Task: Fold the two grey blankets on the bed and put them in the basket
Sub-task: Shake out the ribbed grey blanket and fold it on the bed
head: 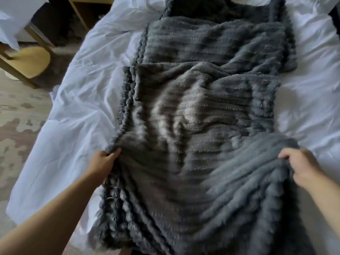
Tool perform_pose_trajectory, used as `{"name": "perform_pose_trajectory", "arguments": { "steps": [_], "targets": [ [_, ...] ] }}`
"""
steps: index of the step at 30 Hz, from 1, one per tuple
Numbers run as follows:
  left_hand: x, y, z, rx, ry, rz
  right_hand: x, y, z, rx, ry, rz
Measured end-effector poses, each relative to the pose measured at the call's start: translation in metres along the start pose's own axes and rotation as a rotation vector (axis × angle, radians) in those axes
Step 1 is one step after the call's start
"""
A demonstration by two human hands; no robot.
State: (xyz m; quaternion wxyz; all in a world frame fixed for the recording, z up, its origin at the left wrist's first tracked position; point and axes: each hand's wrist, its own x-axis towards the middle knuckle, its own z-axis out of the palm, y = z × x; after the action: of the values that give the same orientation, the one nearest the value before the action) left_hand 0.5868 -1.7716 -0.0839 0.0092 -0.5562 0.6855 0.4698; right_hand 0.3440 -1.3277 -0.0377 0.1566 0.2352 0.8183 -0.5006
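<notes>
A grey ribbed fleece blanket (206,115) lies lengthwise down the white bed, folded into a long strip with several layers showing along its left edge. My left hand (103,161) grips its left edge near the front. My right hand (301,162) grips the right edge at about the same height, with the fabric bunched and lifted between the two hands. The near end of the blanket hangs toward me. I cannot tell where one blanket ends and a second begins. No basket is in view.
A rumpled white sheet (77,100) covers the bed on both sides of the blanket. A wooden chair with a yellow seat (31,61) stands on the patterned floor at the left, beside a dark desk area (60,21).
</notes>
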Motion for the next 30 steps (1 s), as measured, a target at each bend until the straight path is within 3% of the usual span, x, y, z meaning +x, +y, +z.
{"name": "perform_pose_trajectory", "arguments": {
  "steps": [3,7,10,17,20,23,25,28,30],
  "targets": [
    [0.010,-0.016,-0.007,-0.037,0.160,-0.037,0.019,0.000,-0.002,0.077,0.028,-0.015],
    [0.001,-0.057,0.004,0.134,0.019,-0.153,0.029,0.069,-0.010,-0.321,-0.095,0.198],
    [-0.020,-0.090,0.018,0.256,0.033,-0.072,0.013,0.132,-0.016,-0.375,-0.169,0.334],
    [-0.108,-0.146,0.029,0.252,0.322,-0.047,-0.017,0.184,-0.028,-0.512,0.151,0.125],
    [-0.151,-0.166,0.051,0.197,0.133,-0.120,-0.020,0.182,-0.028,-0.726,0.085,0.110],
    [-0.180,-0.186,0.076,0.054,-0.113,-0.237,-0.038,0.171,-0.019,-0.850,0.130,-0.032],
    [-0.186,-0.195,0.084,0.122,-0.075,-0.259,-0.060,0.161,-0.002,-0.815,0.134,-0.180],
    [-0.188,-0.189,0.082,0.016,0.052,-0.320,-0.108,0.149,0.036,-0.743,-0.024,-0.457],
    [-0.193,-0.179,0.076,-0.187,0.045,-0.306,-0.152,0.147,0.065,-0.691,-0.301,-0.561]
  ]
}}
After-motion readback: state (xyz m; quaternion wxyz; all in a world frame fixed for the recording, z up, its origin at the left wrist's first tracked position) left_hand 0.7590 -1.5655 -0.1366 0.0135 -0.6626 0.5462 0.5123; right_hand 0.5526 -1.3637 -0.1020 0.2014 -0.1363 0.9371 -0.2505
